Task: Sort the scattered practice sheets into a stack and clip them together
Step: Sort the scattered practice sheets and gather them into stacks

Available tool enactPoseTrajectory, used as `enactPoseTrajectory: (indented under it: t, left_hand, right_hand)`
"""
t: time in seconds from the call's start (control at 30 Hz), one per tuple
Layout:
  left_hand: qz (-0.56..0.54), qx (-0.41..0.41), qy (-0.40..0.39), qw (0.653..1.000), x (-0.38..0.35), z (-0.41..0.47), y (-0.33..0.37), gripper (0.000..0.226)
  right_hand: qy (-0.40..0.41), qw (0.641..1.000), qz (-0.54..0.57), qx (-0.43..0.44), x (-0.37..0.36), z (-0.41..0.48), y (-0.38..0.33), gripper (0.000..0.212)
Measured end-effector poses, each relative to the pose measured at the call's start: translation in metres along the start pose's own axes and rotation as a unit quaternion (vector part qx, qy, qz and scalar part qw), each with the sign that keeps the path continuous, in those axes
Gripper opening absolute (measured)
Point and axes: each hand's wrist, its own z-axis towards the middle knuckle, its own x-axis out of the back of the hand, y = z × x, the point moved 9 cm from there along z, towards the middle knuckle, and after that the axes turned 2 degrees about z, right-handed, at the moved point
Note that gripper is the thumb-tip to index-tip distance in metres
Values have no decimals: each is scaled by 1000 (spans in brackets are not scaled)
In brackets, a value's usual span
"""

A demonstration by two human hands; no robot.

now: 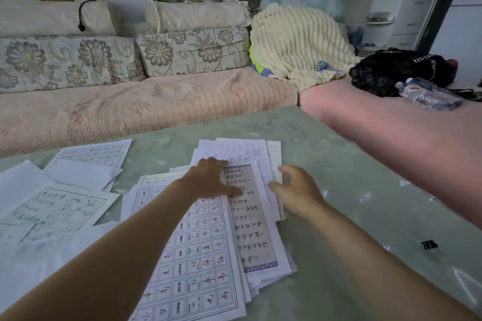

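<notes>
Head view: my left hand [214,177] lies flat on the pile [198,255] in the lower centre of the frame, fingers straight, thumb spread, pressing down and gripping nothing. My right hand [297,190] is at the pile's right edge, fingers loosely bent and empty; I cannot tell whether the tips touch paper. The loose sheets [60,206] lie at the left of the frame, apart from the pile. The clip [429,244] sits alone at the lower right, well apart from both.

I think the main risk is slip. The table [339,164] looks glossy and hard, and the pile is fanned, with its edges stepped rather than flush. If I push from the right while only the top is pinned, the lower sheets may skate out or buckle. If I clip it like this, the offset sheets could miss the clip's bite and drop free. Dragging in the left-hand sheets could also crease their lifted corners.

The paper is thin, white and limp, printed with grids and columns of brush characters, some of them red. One sheet has a greyish panel with a patterned border. The clip is small, black and angular. The table is pale green, marbled and reflective.
</notes>
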Motion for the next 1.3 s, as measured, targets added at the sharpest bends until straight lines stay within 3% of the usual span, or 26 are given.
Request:
enactPoseTrajectory:
  t: [0.07, 0.17, 0.37, 0.6, 0.73, 0.93, 1.03, 1.13, 1.2, 1.3]
  left_hand:
    - [-4, -5, 28, 1000, -2, -3, -1, 101]
    - [-11, -5, 60, 998, -5, -10, -2, 94]
    - [-10, -5, 88, 996, -5, -22, 1, 86]
    - [-27, -14, 123, 992, -10, -30, 3, 86]
    - [-46, -17, 145, 988, -8, -33, 2, 84]
    - [-39, -24, 192, 980, 4, -43, 4, 74]
    - [-46, -30, 149, 987, 0, -51, 1, 73]
    - [-19, -27, 58, 998, -17, -57, -1, 87]
    - [2, -8, 33, 999, -23, -61, -4, 91]
    - [12, 31, 54, 998, -14, -68, -8, 84]
  right_hand:
    - [2, 986, 144, -81, -3, 13, 6, 57]
    - [16, 948, 279, -151, -3, 16, 2, 27]
    - [-29, 912, 332, -238, -16, 11, 2, 14]
    - [-72, 936, 238, -249, -26, 9, 4, 5]
    - [-52, 970, 174, -163, -25, 12, -6, 28]
    - [-11, 989, 117, -87, -19, 10, -15, 26]
    - [71, 994, 55, -70, 9, 9, -12, 21]
    - [-1, 997, 59, -56, 8, 4, -12, 39]
    - [-35, 998, 19, -49, 6, -4, -10, 32]
    - [75, 997, -27, -16, 44, -20, -22, 11]
